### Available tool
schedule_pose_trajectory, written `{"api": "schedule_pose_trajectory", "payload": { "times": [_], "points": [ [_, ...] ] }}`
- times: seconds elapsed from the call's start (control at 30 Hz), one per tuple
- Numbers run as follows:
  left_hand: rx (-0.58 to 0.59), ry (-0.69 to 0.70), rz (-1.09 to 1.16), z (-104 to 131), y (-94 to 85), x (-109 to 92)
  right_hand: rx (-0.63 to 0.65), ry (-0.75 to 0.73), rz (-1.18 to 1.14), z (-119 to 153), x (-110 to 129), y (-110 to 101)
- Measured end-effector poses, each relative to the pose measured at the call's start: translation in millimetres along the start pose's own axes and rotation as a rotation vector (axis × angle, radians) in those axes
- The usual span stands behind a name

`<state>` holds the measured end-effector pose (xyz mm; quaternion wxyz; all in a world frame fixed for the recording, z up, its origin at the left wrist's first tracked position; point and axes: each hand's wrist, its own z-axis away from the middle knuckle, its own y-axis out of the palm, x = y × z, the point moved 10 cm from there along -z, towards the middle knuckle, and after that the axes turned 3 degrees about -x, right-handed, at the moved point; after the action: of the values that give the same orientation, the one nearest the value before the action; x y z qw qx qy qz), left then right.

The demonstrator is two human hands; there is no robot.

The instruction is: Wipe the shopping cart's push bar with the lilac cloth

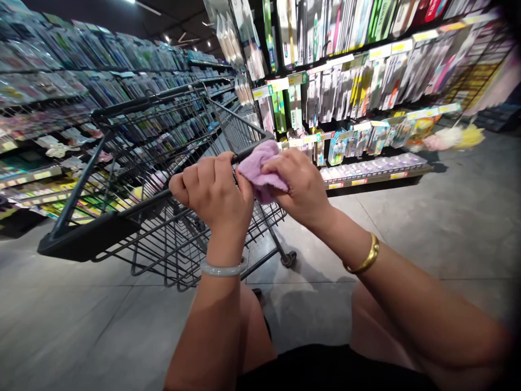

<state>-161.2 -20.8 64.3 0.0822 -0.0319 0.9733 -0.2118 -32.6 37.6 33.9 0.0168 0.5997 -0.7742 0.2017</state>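
A dark wire shopping cart point(101, 231) stands tilted in the view, its black handle crossing toward the centre. My left hand point(215, 190) is closed around the handle, with a pale bangle on that wrist. Beside it, my right hand point(299, 184) is closed on a crumpled purple cloth point(260, 165), which lies against the right part of the handle. The cloth also touches my left thumb. A gold bangle circles my right wrist. The part of the handle under the cloth and fingers is hidden.
Hanging packaged goods fill a shelf rack point(366, 182) at the right, with yellow and pink fluffy items at its end. Another stocked shelf point(32, 176) runs along the left. A cart wheel point(288, 259) rests on the grey floor point(407, 217). My knees show below.
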Motion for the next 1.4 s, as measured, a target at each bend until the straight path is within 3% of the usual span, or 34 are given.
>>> {"api": "schedule_pose_trajectory", "payload": {
  "times": [0.17, 0.4, 0.67, 0.77, 0.87, 0.93, 1.03, 1.2, 1.3, 1.4],
  "points": [
    [-0.029, 0.027, -0.024, -1, -2.6, -2, -0.017, -0.019, -0.042, 1, 7, 4],
    [-0.048, 0.038, -0.070, -1, -11.1, -11, -0.271, 0.083, -0.073, -5, -9, -29],
    [-0.029, 0.041, -0.112, -1, -8.5, -8, -0.060, 0.003, -0.065, -2, 8, 7],
    [-0.030, 0.053, -0.105, -1, -8.0, -8, -0.092, -0.005, -0.105, -11, 6, -10],
    [-0.016, 0.069, -0.111, -1, -6.5, -8, -0.302, 0.049, -0.053, -19, -3, -45],
    [-0.006, 0.071, -0.108, -1, -5.3, -8, -0.357, 0.077, -0.034, -20, -6, -52],
    [-0.020, 0.068, -0.096, -1, -5.2, -7, -0.260, 0.072, -0.038, -20, -2, -34],
    [-0.075, 0.091, -0.160, 0, -6.8, -8, -0.094, -0.057, -0.085, -17, 19, -7],
    [-0.064, 0.081, -0.134, 0, -6.7, -7, -0.124, -0.058, -0.065, -19, 9, -15],
    [-0.049, 0.082, -0.094, -1, -7.2, -9, -0.219, 0.032, -0.013, -21, -12, -30]
  ]
}}
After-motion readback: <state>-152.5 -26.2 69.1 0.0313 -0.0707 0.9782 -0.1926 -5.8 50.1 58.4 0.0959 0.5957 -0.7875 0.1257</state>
